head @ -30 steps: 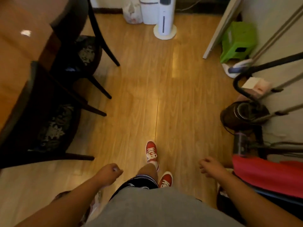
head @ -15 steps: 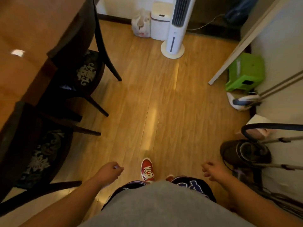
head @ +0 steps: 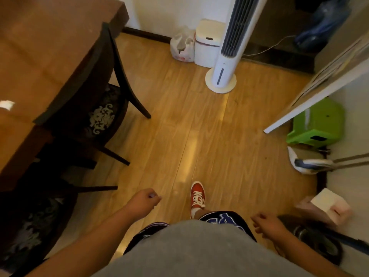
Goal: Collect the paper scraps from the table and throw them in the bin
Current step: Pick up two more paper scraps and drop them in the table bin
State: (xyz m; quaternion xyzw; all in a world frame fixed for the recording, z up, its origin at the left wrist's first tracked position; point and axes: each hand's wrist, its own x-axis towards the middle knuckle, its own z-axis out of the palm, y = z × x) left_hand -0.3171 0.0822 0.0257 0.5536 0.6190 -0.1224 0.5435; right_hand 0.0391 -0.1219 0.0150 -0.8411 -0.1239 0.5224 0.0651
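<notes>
My left hand [head: 146, 200] is closed in a fist low in the view, above the wooden floor, and a small pale bit of paper scrap shows between its fingers. My right hand [head: 266, 224] hangs at the lower right with its fingers curled, and nothing shows in it. The white lidded bin [head: 207, 43] stands on the floor against the far wall, ahead of me, with its lid down. One white paper scrap [head: 7, 104] lies on the brown table [head: 40, 56] at the left edge.
A white tower fan [head: 229, 56] stands just right of the bin, and a plastic bag [head: 182, 47] sits just left of it. Two dark chairs [head: 95, 108] line the table's side. At the right are a green stool [head: 317, 124], a vacuum cleaner [head: 311, 236] and a door edge.
I have walked forward, so the bin, bag and fan appear larger and lower in the view. Both hands keep the same curled pose. My feet have switched.
</notes>
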